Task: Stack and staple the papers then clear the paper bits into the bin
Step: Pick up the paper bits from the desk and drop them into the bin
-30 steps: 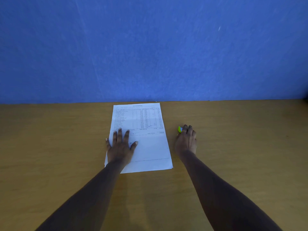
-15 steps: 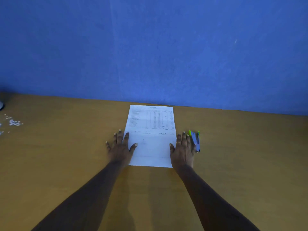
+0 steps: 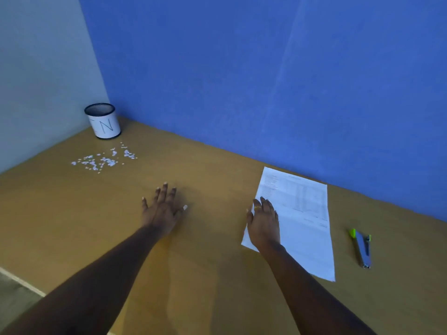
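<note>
Papers lie flat on the table at four o'clock of the head view. The right hand rests on their left edge, fingers straight. At its nine o'clock is the left hand, spread and holding nothing. Paper bits lie scattered at ten o'clock, beside the bin. A stapler lies at the papers' three o'clock.

Bare brown wooden surface lies open between my left grip and the scattered white paper bits. Beyond them the white black-rimmed cylindrical bin sits in the corner, hemmed by the grey wall and blue wall.
</note>
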`<action>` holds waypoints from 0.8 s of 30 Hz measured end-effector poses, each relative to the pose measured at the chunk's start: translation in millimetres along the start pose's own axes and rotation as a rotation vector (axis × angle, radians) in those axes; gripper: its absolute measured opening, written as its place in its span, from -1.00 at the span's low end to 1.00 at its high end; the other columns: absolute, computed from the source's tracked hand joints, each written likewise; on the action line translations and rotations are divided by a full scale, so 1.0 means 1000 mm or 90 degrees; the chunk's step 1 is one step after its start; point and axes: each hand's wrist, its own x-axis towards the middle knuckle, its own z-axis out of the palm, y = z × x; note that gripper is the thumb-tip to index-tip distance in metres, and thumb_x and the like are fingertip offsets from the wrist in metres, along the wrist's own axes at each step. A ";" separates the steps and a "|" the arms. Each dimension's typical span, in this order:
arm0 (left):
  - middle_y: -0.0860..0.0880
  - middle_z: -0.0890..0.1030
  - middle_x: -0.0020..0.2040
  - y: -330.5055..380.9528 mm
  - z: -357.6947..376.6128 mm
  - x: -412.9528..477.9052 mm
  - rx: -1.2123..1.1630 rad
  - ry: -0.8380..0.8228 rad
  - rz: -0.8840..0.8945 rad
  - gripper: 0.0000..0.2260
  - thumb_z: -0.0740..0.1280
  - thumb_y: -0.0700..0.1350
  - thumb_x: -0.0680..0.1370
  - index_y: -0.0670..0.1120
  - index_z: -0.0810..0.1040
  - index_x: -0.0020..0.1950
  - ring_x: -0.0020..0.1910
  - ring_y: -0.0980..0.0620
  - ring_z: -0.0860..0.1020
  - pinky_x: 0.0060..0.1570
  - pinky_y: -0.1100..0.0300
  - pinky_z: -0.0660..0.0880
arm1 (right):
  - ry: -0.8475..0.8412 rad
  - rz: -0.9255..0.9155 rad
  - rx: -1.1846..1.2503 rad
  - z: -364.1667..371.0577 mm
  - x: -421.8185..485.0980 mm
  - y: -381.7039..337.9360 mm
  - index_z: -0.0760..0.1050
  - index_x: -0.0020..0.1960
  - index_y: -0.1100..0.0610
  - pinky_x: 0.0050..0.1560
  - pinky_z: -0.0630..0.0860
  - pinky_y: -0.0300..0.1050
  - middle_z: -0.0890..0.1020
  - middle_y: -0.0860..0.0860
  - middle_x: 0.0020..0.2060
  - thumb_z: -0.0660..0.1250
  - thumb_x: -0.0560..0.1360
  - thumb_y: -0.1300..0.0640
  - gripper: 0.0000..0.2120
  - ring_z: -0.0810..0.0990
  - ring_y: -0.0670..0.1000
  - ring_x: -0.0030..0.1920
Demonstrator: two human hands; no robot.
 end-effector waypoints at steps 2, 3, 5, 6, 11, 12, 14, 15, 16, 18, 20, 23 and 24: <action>-0.04 -0.09 0.55 -0.040 -0.014 0.014 0.003 0.014 -0.019 -0.41 0.05 0.18 0.57 -0.03 -0.01 0.52 0.52 -0.03 -0.06 0.42 -0.16 -0.04 | 0.003 -0.018 0.016 0.013 0.014 -0.033 0.23 0.43 0.19 0.47 0.09 0.00 0.23 0.11 0.47 0.03 0.62 0.07 -0.58 0.13 0.09 0.49; -0.05 -0.09 0.55 -0.058 -0.020 0.021 0.001 0.016 -0.029 -0.42 0.05 0.17 0.57 -0.03 -0.01 0.52 0.52 -0.03 -0.06 0.43 -0.16 -0.04 | -0.002 -0.021 0.019 0.018 0.020 -0.048 0.24 0.43 0.19 0.46 0.10 -0.01 0.24 0.12 0.46 0.04 0.61 0.07 -0.58 0.14 0.09 0.49; -0.05 -0.08 0.55 -0.099 -0.033 0.035 -0.002 0.021 -0.049 -0.42 0.06 0.16 0.57 -0.03 -0.01 0.52 0.52 -0.03 -0.06 0.43 -0.17 -0.04 | -0.013 -0.032 0.023 0.034 0.033 -0.084 0.24 0.43 0.21 0.46 0.11 -0.03 0.24 0.12 0.46 0.04 0.61 0.07 -0.58 0.14 0.09 0.49; -0.05 -0.08 0.55 -0.113 -0.037 0.040 -0.007 0.019 -0.056 -0.42 0.06 0.16 0.57 -0.04 -0.01 0.52 0.52 -0.03 -0.06 0.43 -0.17 -0.05 | -0.023 -0.035 0.025 0.040 0.037 -0.096 0.24 0.43 0.21 0.46 0.11 -0.04 0.23 0.12 0.47 0.05 0.61 0.07 -0.57 0.14 0.08 0.49; -0.06 -0.05 0.55 -0.198 -0.060 0.070 -0.006 0.019 -0.090 -0.41 0.07 0.16 0.57 -0.05 0.00 0.51 0.52 -0.05 -0.04 0.43 -0.18 -0.05 | -0.058 -0.041 0.062 0.076 0.062 -0.185 0.22 0.44 0.22 0.45 0.14 -0.08 0.20 0.12 0.48 0.07 0.61 0.08 -0.56 0.15 0.08 0.48; -0.06 -0.04 0.55 -0.212 -0.063 0.076 -0.012 0.024 -0.095 -0.42 0.07 0.15 0.57 -0.05 0.00 0.51 0.52 -0.05 -0.04 0.42 -0.18 -0.05 | -0.067 -0.042 0.070 0.083 0.067 -0.200 0.22 0.44 0.23 0.45 0.14 -0.09 0.19 0.13 0.48 0.08 0.61 0.09 -0.56 0.16 0.08 0.48; -0.06 -0.03 0.55 -0.242 -0.070 0.089 -0.026 0.034 -0.102 -0.43 0.08 0.14 0.57 -0.05 0.02 0.51 0.52 -0.06 -0.04 0.42 -0.18 -0.05 | -0.080 -0.050 0.080 0.096 0.078 -0.231 0.21 0.44 0.24 0.45 0.14 -0.12 0.18 0.13 0.48 0.09 0.61 0.10 -0.56 0.16 0.08 0.48; -0.06 -0.03 0.55 -0.248 -0.071 0.093 -0.025 0.036 -0.101 -0.43 0.08 0.14 0.57 -0.05 0.02 0.51 0.52 -0.06 -0.04 0.42 -0.17 -0.06 | -0.081 -0.052 0.082 0.098 0.080 -0.239 0.21 0.44 0.25 0.45 0.14 -0.13 0.18 0.12 0.49 0.09 0.61 0.11 -0.56 0.16 0.07 0.48; -0.07 -0.03 0.55 -0.261 -0.073 0.099 -0.026 0.036 -0.102 -0.43 0.08 0.13 0.58 -0.05 0.01 0.51 0.52 -0.07 -0.05 0.43 -0.16 -0.07 | -0.084 -0.055 0.087 0.103 0.086 -0.253 0.21 0.44 0.25 0.46 0.13 -0.13 0.18 0.12 0.49 0.10 0.61 0.11 -0.56 0.16 0.07 0.49; -0.08 -0.03 0.55 -0.283 -0.077 0.109 -0.031 0.045 -0.110 -0.42 0.08 0.13 0.58 -0.06 0.00 0.52 0.52 -0.07 -0.06 0.43 -0.14 -0.08 | -0.090 -0.069 0.092 0.113 0.098 -0.279 0.20 0.45 0.25 0.47 0.12 -0.13 0.16 0.12 0.49 0.09 0.61 0.11 -0.55 0.13 0.06 0.49; -0.10 -0.01 0.54 -0.301 -0.078 0.118 -0.029 0.054 -0.116 -0.41 0.08 0.14 0.58 -0.07 -0.01 0.52 0.52 -0.08 -0.05 0.44 -0.11 -0.08 | -0.101 -0.076 0.092 0.120 0.106 -0.301 0.18 0.45 0.25 0.47 0.12 -0.12 0.14 0.11 0.50 0.09 0.61 0.10 -0.54 0.10 0.04 0.50; -0.11 -0.01 0.54 -0.318 -0.078 0.129 -0.018 0.053 -0.114 -0.40 0.06 0.15 0.58 -0.11 -0.02 0.52 0.52 -0.07 -0.06 0.45 -0.07 -0.10 | -0.121 -0.075 0.096 0.129 0.115 -0.324 0.14 0.46 0.26 0.48 0.09 -0.13 0.11 0.11 0.51 0.07 0.62 0.08 -0.53 0.07 0.03 0.51; -0.12 0.00 0.54 -0.322 -0.077 0.133 -0.014 0.055 -0.110 -0.40 0.06 0.14 0.58 -0.12 -0.01 0.51 0.52 -0.07 -0.07 0.45 -0.06 -0.11 | -0.126 -0.077 0.096 0.132 0.119 -0.330 0.12 0.47 0.27 0.48 0.08 -0.12 0.10 0.12 0.51 0.07 0.62 0.08 -0.52 0.06 0.03 0.52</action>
